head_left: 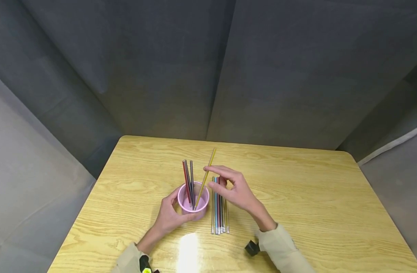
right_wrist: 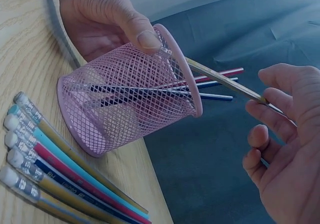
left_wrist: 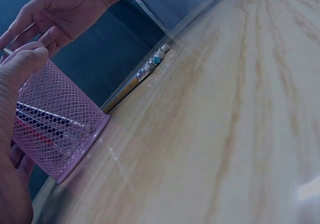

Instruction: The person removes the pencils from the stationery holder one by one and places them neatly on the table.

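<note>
My left hand [head_left: 170, 216] grips a pink mesh pencil cup [head_left: 193, 215] around its side, with the thumb at the rim. Inside the cup lean a red pencil [head_left: 186, 178] and dark pencils [head_left: 192, 174]. My right hand [head_left: 237, 189] holds a yellow pencil [head_left: 203, 181] at its fingers, tilted over the cup. The eraser end of that pencil is just inside the cup's mouth, near the left thumb [right_wrist: 148, 40]. In the head view, the right thumb stands apart from the pencil. Right of the cup lies a row of pencils [head_left: 216, 212], erasers toward me.
The wooden table [head_left: 297, 189] reaches out on both sides of the hands. Grey cloth [head_left: 160, 76] hangs behind its far edge. A black device [head_left: 252, 248] sits by the right sleeve [head_left: 280, 246].
</note>
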A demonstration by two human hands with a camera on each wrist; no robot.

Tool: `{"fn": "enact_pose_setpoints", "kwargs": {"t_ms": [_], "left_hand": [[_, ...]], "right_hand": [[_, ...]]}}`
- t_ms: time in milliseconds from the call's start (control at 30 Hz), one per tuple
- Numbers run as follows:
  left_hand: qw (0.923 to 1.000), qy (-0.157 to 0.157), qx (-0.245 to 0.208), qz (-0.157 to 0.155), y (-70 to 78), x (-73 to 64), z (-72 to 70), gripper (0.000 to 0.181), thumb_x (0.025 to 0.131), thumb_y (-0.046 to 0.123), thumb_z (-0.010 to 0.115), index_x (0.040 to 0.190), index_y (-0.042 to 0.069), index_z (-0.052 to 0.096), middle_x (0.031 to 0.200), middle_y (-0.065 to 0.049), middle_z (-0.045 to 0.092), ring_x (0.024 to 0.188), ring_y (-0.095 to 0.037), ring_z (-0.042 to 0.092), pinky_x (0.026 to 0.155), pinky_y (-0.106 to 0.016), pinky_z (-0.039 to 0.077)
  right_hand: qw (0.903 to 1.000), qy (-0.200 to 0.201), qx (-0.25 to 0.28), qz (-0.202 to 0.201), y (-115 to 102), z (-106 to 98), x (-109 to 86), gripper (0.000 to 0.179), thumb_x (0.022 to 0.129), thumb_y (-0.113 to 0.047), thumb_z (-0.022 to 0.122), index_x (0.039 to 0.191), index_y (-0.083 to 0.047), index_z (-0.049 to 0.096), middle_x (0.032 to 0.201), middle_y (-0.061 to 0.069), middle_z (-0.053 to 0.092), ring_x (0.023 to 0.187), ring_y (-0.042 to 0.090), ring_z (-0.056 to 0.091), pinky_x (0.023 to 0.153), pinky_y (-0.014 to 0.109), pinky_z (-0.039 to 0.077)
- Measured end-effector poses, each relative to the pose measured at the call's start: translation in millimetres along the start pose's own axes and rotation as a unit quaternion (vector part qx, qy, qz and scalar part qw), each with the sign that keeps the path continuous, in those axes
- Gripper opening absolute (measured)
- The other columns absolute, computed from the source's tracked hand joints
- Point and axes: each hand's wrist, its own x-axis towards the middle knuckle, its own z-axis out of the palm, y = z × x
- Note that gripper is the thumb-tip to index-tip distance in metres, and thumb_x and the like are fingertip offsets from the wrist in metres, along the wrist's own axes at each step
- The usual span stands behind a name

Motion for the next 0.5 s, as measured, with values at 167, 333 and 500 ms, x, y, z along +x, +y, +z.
{"fn": "enact_pose_setpoints", "kwargs": {"t_ms": [167, 333, 500], "left_hand": [[1.0000, 0.003, -0.001, -0.003, -1.8, 0.4, -0.5, 0.091, 0.068, 0.003, 0.095, 0.149, 0.005, 0.054, 0.142, -0.014, 0.064, 0.131, -0.035, 0.060, 0.116, -0.041, 0.047], [1.0000, 0.003, -0.002, -0.002, -2.6, 0.2, -0.9, 0.091, 0.069, 0.003, 0.095, 0.149, 0.005, 0.054, 0.141, -0.014, 0.065, 0.130, -0.033, 0.061, 0.115, -0.038, 0.048], [1.0000, 0.003, -0.003, -0.006, -2.4, 0.2, -0.8, 0.090, 0.069, 0.004, 0.096, 0.149, 0.007, 0.054, 0.141, -0.013, 0.065, 0.130, -0.033, 0.061, 0.115, -0.039, 0.048]], "right_hand": [[1.0000, 0.003, 0.008, 0.005, -1.0, -3.2, 0.1, 0.043, 0.089, 0.011, 0.072, 0.131, 0.009, 0.066, 0.118, 0.017, 0.072, 0.062, 0.023, 0.048, 0.056, 0.020, 0.041], [0.9997, -0.002, 0.016, 0.017, -3.3, -5.6, -0.9, 0.046, 0.088, 0.009, 0.075, 0.132, 0.008, 0.065, 0.119, 0.018, 0.071, 0.062, 0.022, 0.049, 0.055, 0.022, 0.042], [0.9998, -0.003, 0.010, 0.019, -5.9, -8.0, -1.2, 0.048, 0.085, 0.008, 0.079, 0.132, 0.007, 0.066, 0.116, 0.015, 0.071, 0.061, 0.027, 0.050, 0.055, 0.024, 0.043]]}}
